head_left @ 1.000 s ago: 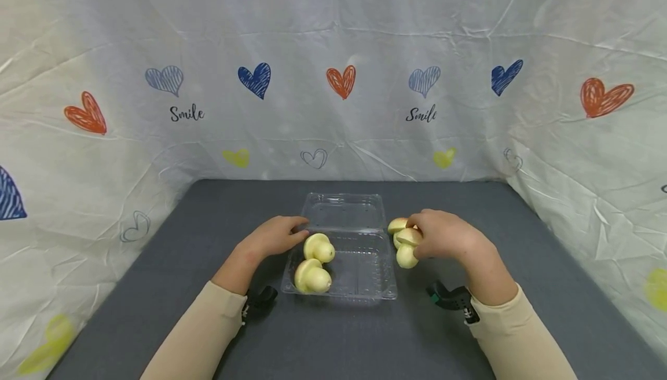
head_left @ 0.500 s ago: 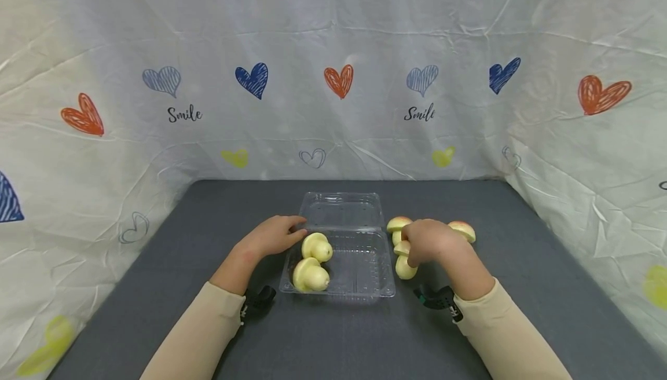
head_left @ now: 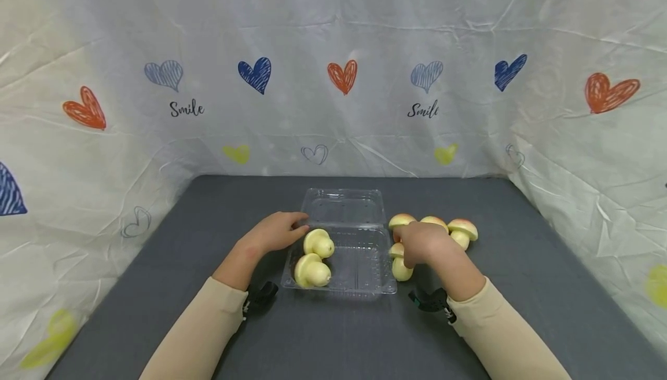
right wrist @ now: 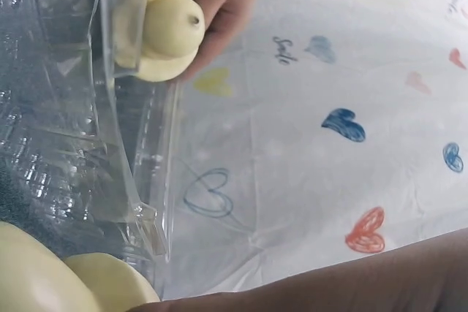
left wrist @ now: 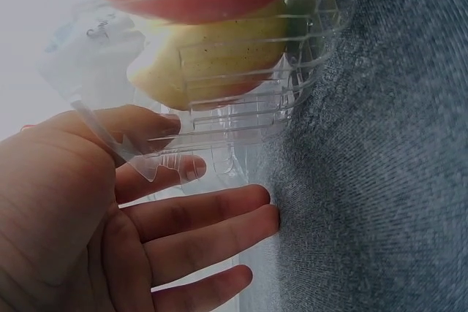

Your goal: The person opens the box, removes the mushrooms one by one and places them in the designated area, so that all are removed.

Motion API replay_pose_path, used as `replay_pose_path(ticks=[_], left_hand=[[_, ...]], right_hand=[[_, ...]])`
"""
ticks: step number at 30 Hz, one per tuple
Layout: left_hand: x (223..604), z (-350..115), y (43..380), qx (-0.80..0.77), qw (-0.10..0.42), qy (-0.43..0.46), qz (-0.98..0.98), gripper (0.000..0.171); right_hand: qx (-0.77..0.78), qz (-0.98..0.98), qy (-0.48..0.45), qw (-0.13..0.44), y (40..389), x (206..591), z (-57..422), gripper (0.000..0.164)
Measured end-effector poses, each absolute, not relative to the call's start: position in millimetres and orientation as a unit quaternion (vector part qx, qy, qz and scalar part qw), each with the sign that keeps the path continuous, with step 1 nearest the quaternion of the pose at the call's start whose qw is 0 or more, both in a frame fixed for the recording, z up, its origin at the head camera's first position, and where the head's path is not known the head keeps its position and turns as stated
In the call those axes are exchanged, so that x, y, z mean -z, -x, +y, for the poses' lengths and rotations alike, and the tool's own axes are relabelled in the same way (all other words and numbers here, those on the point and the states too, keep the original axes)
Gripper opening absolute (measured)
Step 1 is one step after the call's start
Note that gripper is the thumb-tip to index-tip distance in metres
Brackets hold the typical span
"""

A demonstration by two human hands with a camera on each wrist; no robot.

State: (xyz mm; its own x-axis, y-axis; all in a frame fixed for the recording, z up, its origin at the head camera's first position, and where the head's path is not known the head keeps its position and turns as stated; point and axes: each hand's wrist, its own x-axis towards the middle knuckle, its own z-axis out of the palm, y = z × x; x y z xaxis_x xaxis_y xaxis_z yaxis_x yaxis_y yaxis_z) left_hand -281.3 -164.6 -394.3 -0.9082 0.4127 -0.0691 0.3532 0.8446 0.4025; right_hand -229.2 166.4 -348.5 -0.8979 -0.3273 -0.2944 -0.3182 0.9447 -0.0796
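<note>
A clear plastic clamshell container [head_left: 365, 255] lies opened flat on the table, its lid [head_left: 344, 207] toward the back. Along the left side of the tray sit two mushrooms, a rear mushroom [head_left: 319, 243] and a front mushroom [head_left: 312, 271], pale with reddish cap undersides. My left hand [head_left: 276, 232] rests at the tray's back left corner; in the left wrist view its thumb overlaps the clear rim and the other fingers extend fairly straight. Just right of the tray, my right hand [head_left: 429, 245] grips a mushroom [head_left: 402, 270], whose stem points toward me; its fingertips are hidden.
Beyond the right hand lie a back left mushroom [head_left: 400, 220], a middle mushroom [head_left: 433, 221] and a right mushroom [head_left: 462, 231]. The dark grey table [head_left: 333, 339] ends at a white curtain [head_left: 292, 125] printed with hearts.
My right hand has moved left toward the tray, its mushroom shifting slightly left too. The middle and right mushrooms have come into sight beyond it. The left hand stays put.
</note>
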Motion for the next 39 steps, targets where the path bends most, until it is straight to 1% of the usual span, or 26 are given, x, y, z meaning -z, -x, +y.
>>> replay_pose_path(ticks=[2, 12, 16, 20, 25, 29, 39], left_hand=[[394, -164, 281, -0.193, 0.076, -0.201, 0.957, 0.05], [393, -164, 279, -0.194, 0.072, -0.202, 0.957, 0.049], [394, -164, 280, -0.192, 0.069, -0.201, 0.958, 0.049], [395, -164, 281, -0.188, 0.066, -0.201, 0.959, 0.048], [395, -163, 281, -0.186, 0.064, -0.202, 0.96, 0.048], [394, -163, 281, -0.186, 0.062, -0.202, 0.959, 0.048], [395, -163, 280, -0.191, 0.067, -0.198, 0.959, 0.048]], right_hand=[[0.016, 0.975, 0.163, 0.151, 229, 348, 167, 0.038], [-0.005, 0.978, 0.154, 0.143, 232, 350, 166, 0.037], [-0.001, 0.978, 0.153, 0.143, 231, 348, 168, 0.043], [0.019, 0.979, 0.159, 0.13, 226, 340, 172, 0.049], [0.056, 0.978, 0.164, 0.121, 219, 327, 177, 0.051], [0.063, 0.977, 0.173, 0.111, 214, 319, 177, 0.049], [0.128, 0.963, 0.232, 0.051, 211, 319, 170, 0.038]])
